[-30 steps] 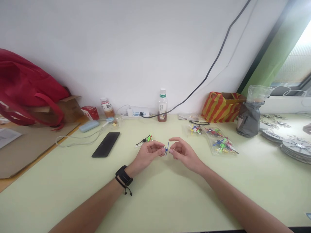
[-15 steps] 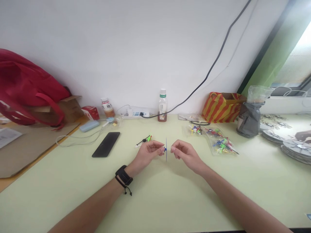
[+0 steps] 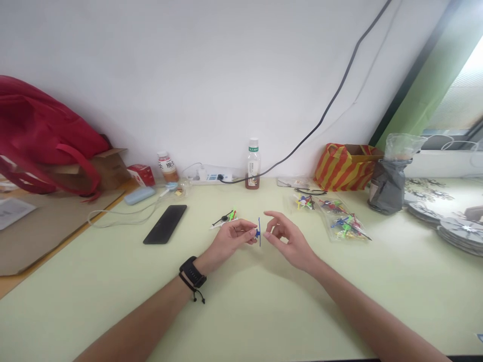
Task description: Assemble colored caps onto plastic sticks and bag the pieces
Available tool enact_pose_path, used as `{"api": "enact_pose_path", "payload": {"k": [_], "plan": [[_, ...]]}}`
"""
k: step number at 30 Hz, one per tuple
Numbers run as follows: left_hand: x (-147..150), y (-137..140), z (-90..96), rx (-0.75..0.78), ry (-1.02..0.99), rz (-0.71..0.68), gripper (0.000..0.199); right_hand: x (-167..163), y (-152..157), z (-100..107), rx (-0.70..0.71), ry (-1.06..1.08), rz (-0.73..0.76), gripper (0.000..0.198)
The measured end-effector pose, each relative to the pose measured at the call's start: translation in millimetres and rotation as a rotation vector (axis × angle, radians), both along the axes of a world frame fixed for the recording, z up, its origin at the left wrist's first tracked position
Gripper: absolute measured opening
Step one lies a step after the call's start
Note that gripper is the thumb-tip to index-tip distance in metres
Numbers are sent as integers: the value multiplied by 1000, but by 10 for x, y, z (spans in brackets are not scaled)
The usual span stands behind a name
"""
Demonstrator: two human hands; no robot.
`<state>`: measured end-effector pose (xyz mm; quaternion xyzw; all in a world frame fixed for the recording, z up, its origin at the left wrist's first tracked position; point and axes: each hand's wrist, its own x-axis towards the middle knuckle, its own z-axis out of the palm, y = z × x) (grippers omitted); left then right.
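Between the thumb and fingers of my left hand is pinched a small blue plastic propeller, its thin blade seen nearly edge-on and upright. Part of its hub is hidden by the fingertips. My right hand is just to the right of the blade, thumb and index finger apart, with nothing held. Behind my left hand lie several small plastic parts in black, green, red and white, partly covered by the hand.
A black phone lies left of my hands. To the right are clear bags of coloured plastic parts. Farther back stand a drink bottle, a power strip, a striped bag and a grey-wrapped item.
My right hand has opened from a pinch, its index finger lifting away from the thumb. The propeller's blade, faint and longer-looking before, shows solid now. My left hand keeps its place.
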<state>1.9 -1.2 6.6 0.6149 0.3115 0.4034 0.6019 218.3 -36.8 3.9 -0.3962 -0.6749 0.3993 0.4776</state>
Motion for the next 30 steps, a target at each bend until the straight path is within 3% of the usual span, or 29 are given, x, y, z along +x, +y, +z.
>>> {"api": "enact_pose_path", "payload": {"k": [3, 4, 6, 8, 10, 14, 20, 24, 28, 30], "plan": [[2, 0, -8, -8, 0, 10, 27, -11, 2, 4, -69, 140, -35, 74], [3, 1, -14, -10, -1, 13, 28, -14, -2, 18, -100, 180, -36, 67], [2, 7, -30, -9, -2, 18, 29, -12, -15, 66, -142, 200, 19, 33], [-2, 15, -45, -4, 1, 25, 30, -2, -32, 119, -148, 162, 113, 50], [-6, 23, -53, -4, 6, 33, 30, 5, -43, 149, -128, 114, 150, 59], [-13, 18, -44, -24, 2, 7, 30, -13, -42, 102, -28, 7, -13, 26], [-9, -2, -34, -2, -28, -54, 26, -39, -41, 17, 136, -134, -8, 20], [-13, 9, -52, -11, -32, -48, 26, -14, -28, 5, 212, -141, -44, 24], [-22, 17, -72, -28, -48, -34, 27, 11, -25, -8, 236, -133, -110, 54], [-23, 22, -82, -30, -47, -36, 28, 24, -26, 1, 211, -107, -138, 53]]}}
